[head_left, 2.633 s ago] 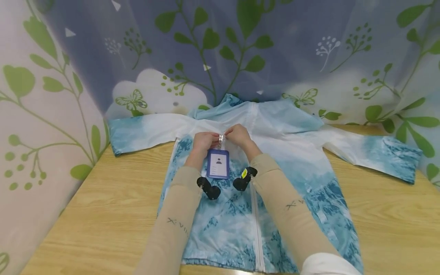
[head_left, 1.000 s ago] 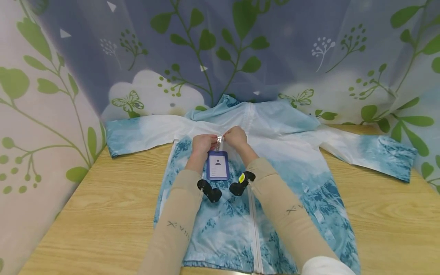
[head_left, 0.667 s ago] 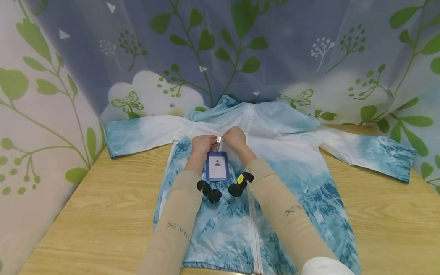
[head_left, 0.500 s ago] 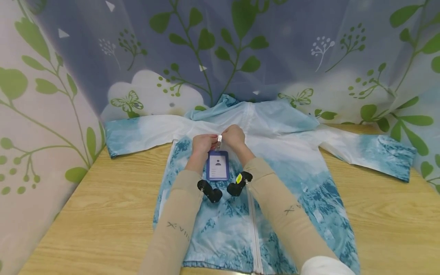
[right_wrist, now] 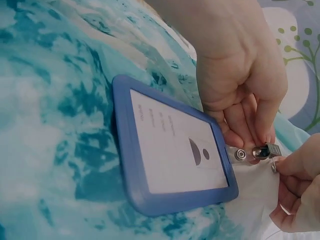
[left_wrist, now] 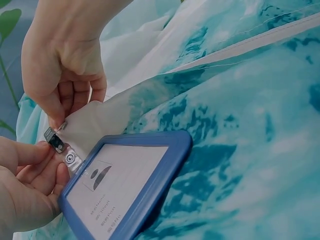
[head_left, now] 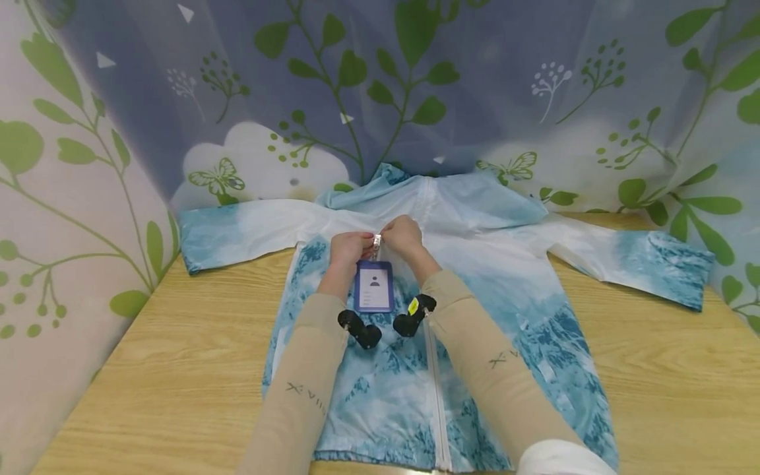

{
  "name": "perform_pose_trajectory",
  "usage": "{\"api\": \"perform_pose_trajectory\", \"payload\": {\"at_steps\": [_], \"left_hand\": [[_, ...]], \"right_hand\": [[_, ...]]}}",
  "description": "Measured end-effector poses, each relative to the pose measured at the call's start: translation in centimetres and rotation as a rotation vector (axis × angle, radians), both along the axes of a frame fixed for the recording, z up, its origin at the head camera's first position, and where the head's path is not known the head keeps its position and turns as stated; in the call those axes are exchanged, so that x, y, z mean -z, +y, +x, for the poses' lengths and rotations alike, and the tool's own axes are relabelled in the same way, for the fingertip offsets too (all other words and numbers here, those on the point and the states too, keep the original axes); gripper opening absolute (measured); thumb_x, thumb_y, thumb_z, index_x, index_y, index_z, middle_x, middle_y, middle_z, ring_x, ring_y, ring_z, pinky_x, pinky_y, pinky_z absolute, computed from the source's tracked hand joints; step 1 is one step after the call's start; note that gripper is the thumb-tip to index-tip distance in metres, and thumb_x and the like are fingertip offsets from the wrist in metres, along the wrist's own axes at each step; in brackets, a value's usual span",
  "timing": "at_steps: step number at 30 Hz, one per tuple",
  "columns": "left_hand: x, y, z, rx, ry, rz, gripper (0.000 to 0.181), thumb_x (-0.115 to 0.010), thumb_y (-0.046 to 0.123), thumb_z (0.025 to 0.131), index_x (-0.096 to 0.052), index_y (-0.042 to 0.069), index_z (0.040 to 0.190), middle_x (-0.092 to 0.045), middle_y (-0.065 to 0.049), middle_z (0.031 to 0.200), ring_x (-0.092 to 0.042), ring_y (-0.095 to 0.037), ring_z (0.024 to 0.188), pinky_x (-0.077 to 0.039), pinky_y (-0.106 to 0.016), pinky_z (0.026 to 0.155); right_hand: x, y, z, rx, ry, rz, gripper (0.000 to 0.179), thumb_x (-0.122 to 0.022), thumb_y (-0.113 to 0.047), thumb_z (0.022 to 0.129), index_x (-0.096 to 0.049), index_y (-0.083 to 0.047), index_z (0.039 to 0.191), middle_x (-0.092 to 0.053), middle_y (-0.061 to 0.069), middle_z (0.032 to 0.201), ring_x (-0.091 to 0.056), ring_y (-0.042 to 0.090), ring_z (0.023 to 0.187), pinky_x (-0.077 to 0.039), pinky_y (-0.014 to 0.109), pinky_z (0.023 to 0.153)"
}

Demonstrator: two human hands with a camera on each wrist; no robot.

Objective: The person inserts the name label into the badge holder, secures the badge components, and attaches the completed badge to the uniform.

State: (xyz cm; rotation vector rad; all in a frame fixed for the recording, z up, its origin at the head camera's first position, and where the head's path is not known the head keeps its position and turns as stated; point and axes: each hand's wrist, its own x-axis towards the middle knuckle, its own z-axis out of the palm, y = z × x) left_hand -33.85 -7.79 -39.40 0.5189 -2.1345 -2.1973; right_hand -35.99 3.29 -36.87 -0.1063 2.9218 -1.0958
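A blue-framed ID badge [head_left: 374, 287] lies over the left chest of a blue-and-white zip jacket [head_left: 386, 396]. A clear strap [left_wrist: 72, 158] joins it to a small metal clip [right_wrist: 261, 152]. My left hand [head_left: 347, 249] pinches that clip between thumb and fingers, above the badge. Right beside it, my right hand [head_left: 404, 235] pinches a raised fold of white jacket fabric [right_wrist: 257, 187], its thumb against a small metal piece [right_wrist: 274, 166] at the clip. Its other fingers curl behind the cloth in the left wrist view. The clip meets the fabric's edge there.
The jacket lies spread on a wooden table [head_left: 178, 356], with its sleeves out to both sides and its hood toward the back. A leaf-patterned curtain [head_left: 463, 86] hangs behind and at both sides. Black wrist cameras [head_left: 359, 328] sit under both wrists.
Both hands stay at the clip with their pinches kept. The clip has turned slightly between the fingers, and the right hand has edged closer to it. The head view has shifted a little.
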Motion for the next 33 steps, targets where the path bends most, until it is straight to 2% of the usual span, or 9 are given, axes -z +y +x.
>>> {"api": "perform_pose_trajectory", "payload": {"at_steps": [6, 11, 19, 27, 33], "left_hand": [[-0.02, -0.01, 0.02, -0.014, -0.027, -0.006, 0.021, -0.064, 0.003, 0.085, -0.069, -0.001, 0.105, -0.068, -0.015, 0.097, -0.063, -0.014, 0.072, -0.051, -0.026, 0.067], [-0.2, 0.1, 0.1, 0.003, -0.02, -0.001, 0.021, -0.063, 0.005, 0.087, -0.069, -0.001, 0.106, -0.068, -0.016, 0.098, -0.064, -0.015, 0.074, -0.051, -0.027, 0.07], [-0.14, 0.13, 0.06, -0.006, -0.019, -0.002, 0.02, -0.063, 0.004, 0.087, -0.069, -0.002, 0.105, -0.068, -0.016, 0.098, -0.062, -0.012, 0.068, -0.051, -0.026, 0.068], [0.07, 0.07, -0.03, -0.008, -0.002, 0.023, 0.021, -0.062, 0.005, 0.088, -0.068, -0.002, 0.107, -0.067, -0.017, 0.1, -0.064, -0.015, 0.074, -0.051, -0.028, 0.072], [-0.04, 0.23, 0.0, -0.001, 0.005, 0.036, 0.021, -0.061, 0.005, 0.089, -0.068, -0.002, 0.107, -0.067, -0.017, 0.101, -0.065, -0.02, 0.083, -0.051, -0.03, 0.075]], "right_hand": [[0.24, 0.1, 0.04, -0.022, 0.012, 0.012, 0.021, -0.055, -0.005, 0.081, -0.074, -0.002, 0.09, -0.069, 0.01, 0.087, -0.051, 0.018, 0.064, -0.036, 0.024, 0.052], [0.34, 0.05, -0.02, -0.025, 0.048, 0.043, 0.022, -0.055, -0.004, 0.081, -0.074, -0.003, 0.09, -0.069, 0.009, 0.083, -0.05, 0.017, 0.061, -0.036, 0.024, 0.052], [0.46, -0.18, 0.19, -0.035, 0.059, 0.04, 0.016, -0.058, -0.006, 0.082, -0.073, -0.002, 0.079, -0.058, 0.003, 0.063, -0.044, 0.014, 0.053, -0.034, 0.023, 0.049], [0.63, -0.16, 0.1, -0.056, 0.061, 0.014, 0.017, -0.057, -0.009, 0.086, -0.073, -0.003, 0.087, -0.068, 0.009, 0.084, -0.051, 0.018, 0.065, -0.039, 0.025, 0.056], [0.54, 0.35, -0.15, -0.075, 0.045, -0.035, 0.021, -0.054, -0.008, 0.085, -0.072, -0.002, 0.093, -0.068, 0.011, 0.095, -0.058, 0.023, 0.078, -0.046, 0.032, 0.069]]}}
